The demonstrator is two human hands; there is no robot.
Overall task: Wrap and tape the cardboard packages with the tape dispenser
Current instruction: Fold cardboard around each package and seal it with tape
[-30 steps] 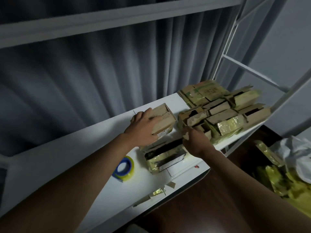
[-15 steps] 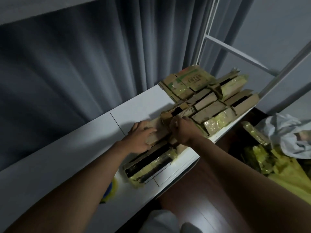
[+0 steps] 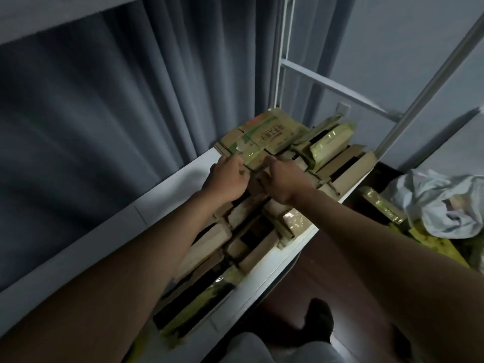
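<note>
On the white shelf (image 3: 167,189), both my hands — left hand (image 3: 227,179), right hand (image 3: 281,180) — curl closed on a small cardboard package (image 3: 252,159) among the piled packages (image 3: 337,163). Several look tape-wrapped, others bare — work remains, I judge; no dispenser visible.

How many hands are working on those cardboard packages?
2. The left hand and the right hand sit side by side, both closed on a package at the far end of the shelf. Nobody else's hands are in view.
</note>
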